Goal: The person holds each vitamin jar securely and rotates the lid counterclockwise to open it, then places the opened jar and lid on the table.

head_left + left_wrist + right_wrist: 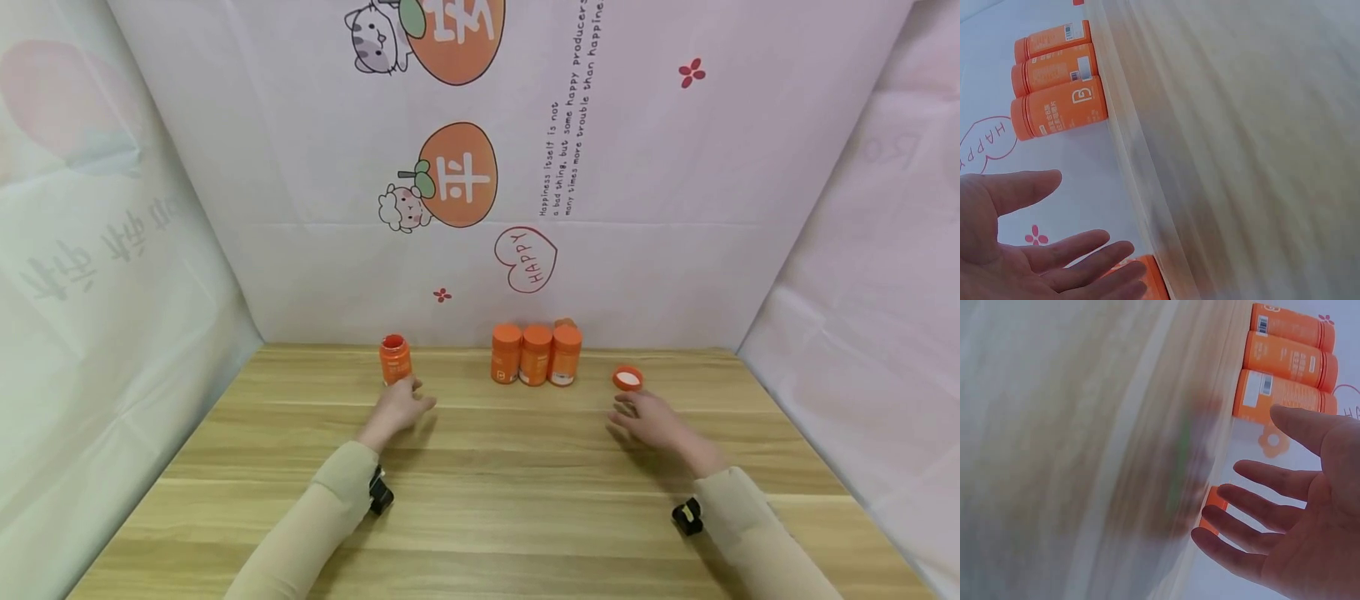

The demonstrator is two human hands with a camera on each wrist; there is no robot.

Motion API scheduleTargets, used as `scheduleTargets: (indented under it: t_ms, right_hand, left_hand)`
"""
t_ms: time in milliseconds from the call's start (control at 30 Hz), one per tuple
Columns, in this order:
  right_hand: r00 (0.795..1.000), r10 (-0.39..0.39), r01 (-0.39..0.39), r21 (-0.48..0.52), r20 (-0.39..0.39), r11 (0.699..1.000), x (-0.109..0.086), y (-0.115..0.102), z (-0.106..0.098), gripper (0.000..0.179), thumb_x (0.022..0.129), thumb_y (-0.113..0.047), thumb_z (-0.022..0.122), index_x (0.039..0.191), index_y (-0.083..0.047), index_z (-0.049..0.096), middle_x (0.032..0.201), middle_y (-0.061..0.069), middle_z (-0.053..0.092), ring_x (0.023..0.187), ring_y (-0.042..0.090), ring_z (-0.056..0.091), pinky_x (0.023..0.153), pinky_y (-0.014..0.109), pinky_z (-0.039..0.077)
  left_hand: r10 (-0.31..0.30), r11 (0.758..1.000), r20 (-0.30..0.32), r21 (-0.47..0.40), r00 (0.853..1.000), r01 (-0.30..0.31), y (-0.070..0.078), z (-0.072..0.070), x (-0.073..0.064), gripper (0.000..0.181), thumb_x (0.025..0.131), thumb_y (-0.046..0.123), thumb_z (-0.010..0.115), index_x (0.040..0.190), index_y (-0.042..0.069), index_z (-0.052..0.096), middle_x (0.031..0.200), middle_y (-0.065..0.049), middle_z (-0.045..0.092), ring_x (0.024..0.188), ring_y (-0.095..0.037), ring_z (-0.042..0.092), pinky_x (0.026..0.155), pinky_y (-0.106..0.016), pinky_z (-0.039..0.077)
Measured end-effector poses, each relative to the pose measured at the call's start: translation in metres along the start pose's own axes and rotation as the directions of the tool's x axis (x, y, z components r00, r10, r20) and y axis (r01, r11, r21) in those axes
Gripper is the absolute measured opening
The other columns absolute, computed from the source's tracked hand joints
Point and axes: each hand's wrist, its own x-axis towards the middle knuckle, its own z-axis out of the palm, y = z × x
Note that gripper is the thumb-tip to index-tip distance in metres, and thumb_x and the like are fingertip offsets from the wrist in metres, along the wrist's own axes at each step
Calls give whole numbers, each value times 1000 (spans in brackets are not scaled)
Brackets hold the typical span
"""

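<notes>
An orange bottle (pixel 395 362) without its lid stands at the back left, its red mouth facing up. Just in front of it is my left hand (pixel 397 410), fingers loosely extended and holding nothing; in the left wrist view its fingers overlap the bottle's orange side (pixel 1159 281). On the right, an orange lid (pixel 627 378) lies with its white inside showing. My right hand (pixel 647 419) hovers close in front of that lid, fingers spread and relaxed. In the right wrist view the fingers partly cover the lid (pixel 1214 506).
Three lidded orange bottles (pixel 536 357) stand side by side at the back middle of the wooden table (pixel 480 483). Behind the table hangs a printed white cloth (pixel 622 275), with further cloth walls left and right.
</notes>
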Motion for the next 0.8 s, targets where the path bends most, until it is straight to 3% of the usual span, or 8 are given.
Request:
scheduleTargets:
  t_ms: [200,500,800]
  right_hand:
    - [1000,-3,3,-1,15,1000,5,-10,2,44,94,-23,58,121,12,56,119,31,58,114,48,51,96,57,39]
    - [999,-1,-1,39,37,999,12,-20,5,46,95,-24,56,124,11,54,119,30,58,103,43,59,91,55,44]
    - [998,18,-21,59,54,998,14,-29,6,47,95,-26,55,127,9,52,126,29,55,112,44,55,95,56,42]
  left_hand:
    - [7,1000,21,-25,1000,-6,7,6,3,52,89,28,64,127,-4,53,127,-24,57,119,-39,53,98,-51,42]
    - [37,999,24,-39,999,-36,15,14,12,50,89,27,64,127,-3,54,130,-20,56,121,-35,52,99,-48,42]
    - [69,996,26,-54,997,-68,20,23,22,48,89,27,64,126,-2,55,128,-20,57,118,-33,54,99,-47,42]
